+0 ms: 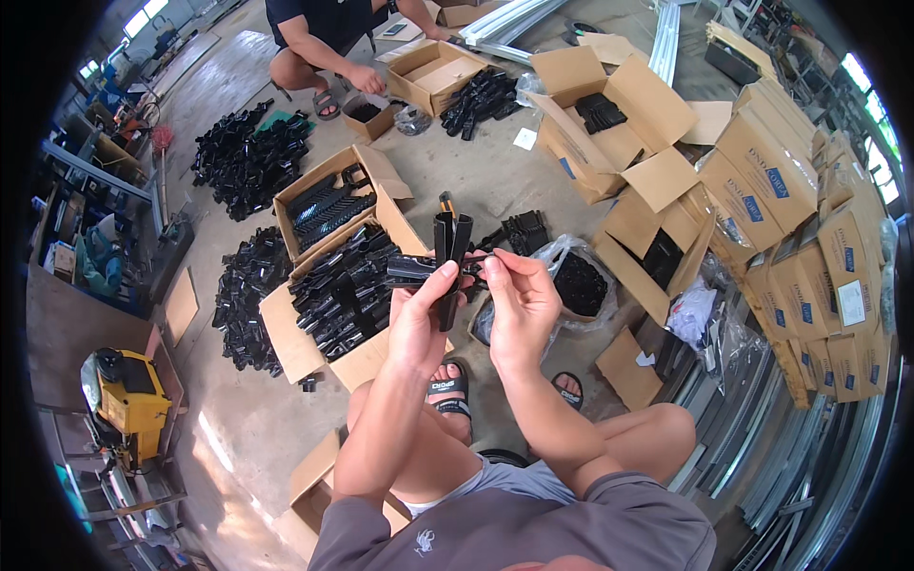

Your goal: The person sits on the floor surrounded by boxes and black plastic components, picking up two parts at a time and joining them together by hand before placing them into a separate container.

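My left hand (417, 319) is closed around a black channel-shaped part (446, 236), which stands upright with an orange-tipped end showing at its top. Another black piece (407, 270) crosses it and sticks out to the left. The fingers of my right hand (519, 303) pinch together at the right side of these parts; whatever small thing is between the fingertips is too hidden to name. Below and left of my hands, an open carton (278, 319) holds rows of similar black parts. To the right, a clear plastic bag (609, 303) holds many small black pieces.
Piles of black parts (249, 157) lie on the concrete floor at the left. A co-worker's hand (366, 80) is over a small carton at the top. Open cartons (657, 114) and stacked cartons (762, 181) stand at the right, above metal profiles (762, 476).
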Tool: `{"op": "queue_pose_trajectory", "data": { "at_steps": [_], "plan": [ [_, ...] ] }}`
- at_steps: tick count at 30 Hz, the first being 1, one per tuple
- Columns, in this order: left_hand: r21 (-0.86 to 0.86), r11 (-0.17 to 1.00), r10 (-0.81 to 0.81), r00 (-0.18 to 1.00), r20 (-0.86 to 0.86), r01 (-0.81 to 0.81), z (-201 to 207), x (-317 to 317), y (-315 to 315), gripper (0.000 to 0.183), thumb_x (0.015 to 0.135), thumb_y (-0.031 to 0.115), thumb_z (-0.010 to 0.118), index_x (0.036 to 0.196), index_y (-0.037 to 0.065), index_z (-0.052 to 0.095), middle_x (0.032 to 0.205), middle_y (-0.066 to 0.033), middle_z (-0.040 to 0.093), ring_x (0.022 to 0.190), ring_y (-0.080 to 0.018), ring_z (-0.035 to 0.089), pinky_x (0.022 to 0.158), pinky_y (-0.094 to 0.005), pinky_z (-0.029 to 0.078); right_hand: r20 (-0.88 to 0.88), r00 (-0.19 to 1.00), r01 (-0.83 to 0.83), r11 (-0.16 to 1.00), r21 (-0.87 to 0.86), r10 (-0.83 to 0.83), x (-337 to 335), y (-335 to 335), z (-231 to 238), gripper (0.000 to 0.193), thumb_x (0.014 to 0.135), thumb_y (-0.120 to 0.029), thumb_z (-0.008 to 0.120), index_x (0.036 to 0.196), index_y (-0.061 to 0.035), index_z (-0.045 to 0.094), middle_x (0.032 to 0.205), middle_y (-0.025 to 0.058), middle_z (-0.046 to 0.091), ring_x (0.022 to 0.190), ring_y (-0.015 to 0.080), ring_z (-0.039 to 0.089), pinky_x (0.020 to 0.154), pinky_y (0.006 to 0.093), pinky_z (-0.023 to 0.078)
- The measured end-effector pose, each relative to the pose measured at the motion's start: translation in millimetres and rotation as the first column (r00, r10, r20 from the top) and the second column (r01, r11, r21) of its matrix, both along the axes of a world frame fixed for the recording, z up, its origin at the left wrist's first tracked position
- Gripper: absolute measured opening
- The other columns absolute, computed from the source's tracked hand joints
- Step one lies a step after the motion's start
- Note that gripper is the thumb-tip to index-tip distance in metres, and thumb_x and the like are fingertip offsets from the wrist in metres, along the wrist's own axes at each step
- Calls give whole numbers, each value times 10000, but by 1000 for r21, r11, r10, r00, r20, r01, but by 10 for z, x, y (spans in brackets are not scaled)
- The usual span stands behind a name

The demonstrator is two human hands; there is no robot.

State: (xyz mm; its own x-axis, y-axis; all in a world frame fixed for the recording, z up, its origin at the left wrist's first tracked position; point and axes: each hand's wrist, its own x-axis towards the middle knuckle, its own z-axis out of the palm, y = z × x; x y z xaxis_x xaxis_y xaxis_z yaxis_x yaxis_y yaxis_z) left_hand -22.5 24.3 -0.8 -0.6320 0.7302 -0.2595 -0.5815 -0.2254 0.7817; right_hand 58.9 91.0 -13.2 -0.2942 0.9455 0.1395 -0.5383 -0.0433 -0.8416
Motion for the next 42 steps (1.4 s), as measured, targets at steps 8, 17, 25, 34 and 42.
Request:
{"op": "queue_pose_trajectory", "data": {
  "at_steps": [8,17,25,34,42],
  "plan": [
    [70,997,40,992,-120,-32,100,234,11,425,817,66,756,1197,-21,587,1035,-91,700,915,-131,659,835,-282,515,-118,990,60,982,-180,-82,28,-156,77,91,932,-75,657,1012,-35,643,932,39,684,823,76,620,749,187,479],
    [48,990,141,886,-441,-134,146,304,-47,401,771,22,802,1132,-44,639,976,-79,707,859,-100,647,788,-249,529,-240,967,-175,901,-396,83,95,-220,12,126,963,-128,621,1034,-29,654,1020,54,673,913,103,614,817,236,482],
    [5,985,146,808,-571,-175,74,256,-47,374,758,69,813,1088,-32,670,911,-88,730,821,-85,663,755,-248,543,-203,963,-253,866,-432,179,161,-96,-170,158,969,-137,602,1068,-25,651,1031,48,668,914,99,617,803,234,481],
    [-59,990,64,786,-615,-126,-10,262,-39,341,735,80,807,1047,-1,694,930,-89,734,861,-104,679,801,-269,535,-267,920,-362,880,-306,286,290,18,-357,257,978,-168,546,1184,-25,600,1155,75,634,1099,188,592,967,356,470],
    [-69,997,-17,824,-566,-26,-34,252,-41,347,764,8,789,1083,-44,663,925,-70,721,839,-85,652,770,-242,539,-313,905,-392,853,-344,289,322,35,-342,174,960,-67,572,1113,-67,655,1116,68,665,1044,162,616,941,318,482]
  ]
}}
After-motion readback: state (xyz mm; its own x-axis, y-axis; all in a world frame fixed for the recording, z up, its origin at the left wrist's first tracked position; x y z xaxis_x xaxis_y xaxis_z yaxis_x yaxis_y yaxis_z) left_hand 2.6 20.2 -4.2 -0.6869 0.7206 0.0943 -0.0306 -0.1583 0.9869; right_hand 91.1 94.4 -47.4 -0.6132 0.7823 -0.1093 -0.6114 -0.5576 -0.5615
